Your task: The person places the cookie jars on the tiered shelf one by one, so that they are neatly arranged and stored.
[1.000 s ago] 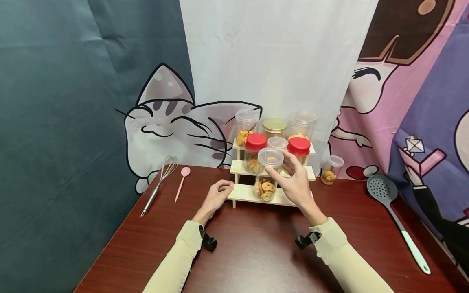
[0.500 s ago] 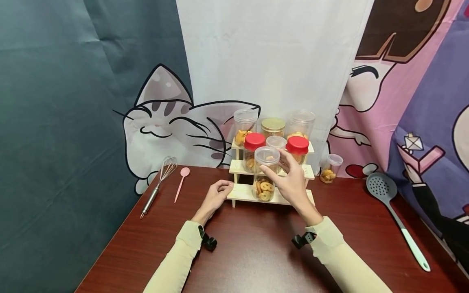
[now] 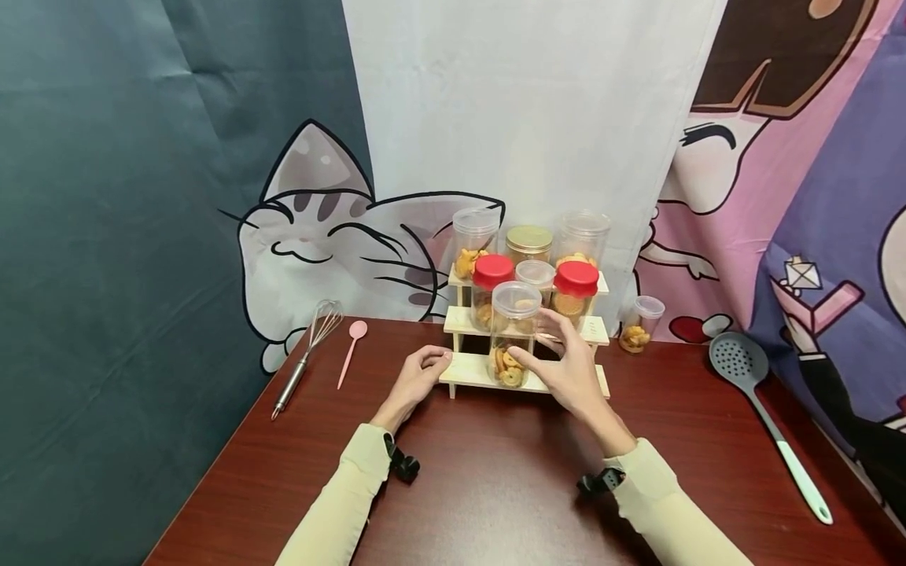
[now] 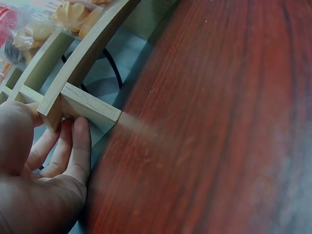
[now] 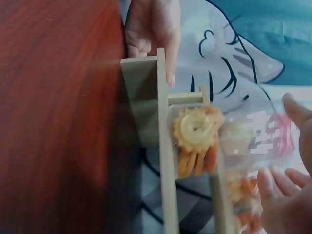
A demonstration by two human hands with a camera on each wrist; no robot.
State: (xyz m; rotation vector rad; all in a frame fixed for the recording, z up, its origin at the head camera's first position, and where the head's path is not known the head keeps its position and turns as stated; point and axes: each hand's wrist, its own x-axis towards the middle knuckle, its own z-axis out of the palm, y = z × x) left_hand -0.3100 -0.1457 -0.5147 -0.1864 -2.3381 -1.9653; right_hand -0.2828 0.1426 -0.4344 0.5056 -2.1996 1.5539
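Note:
A clear jar of cookies [image 3: 511, 365] with a translucent lid stands upright on the lowest step of a three-tier wooden display stand [image 3: 470, 369]. My right hand [image 3: 569, 365] is at the jar's right side, thumb in front and fingers behind. In the right wrist view, the fingers [image 5: 280, 192] are spread beside the jar, not curled round it. My left hand [image 3: 418, 381] holds the left end of the lowest step. Its thumb lies over the board and its fingers [image 4: 78, 146] reach beneath, as the left wrist view shows.
Red-lidded jars [image 3: 575, 287] and a clear-lidded jar fill the middle step. A gold-lidded jar [image 3: 528, 240] and two clear jars stand on top. A whisk [image 3: 307, 358], pink spoon [image 3: 351, 354], small jar [image 3: 640, 326] and slotted skimmer [image 3: 767, 417] lie or stand around.
My right hand has slid down from the jar's upper part toward its lower right side, and its fingers have loosened. The jar shifted slightly left on the step. The left hand keeps its place.

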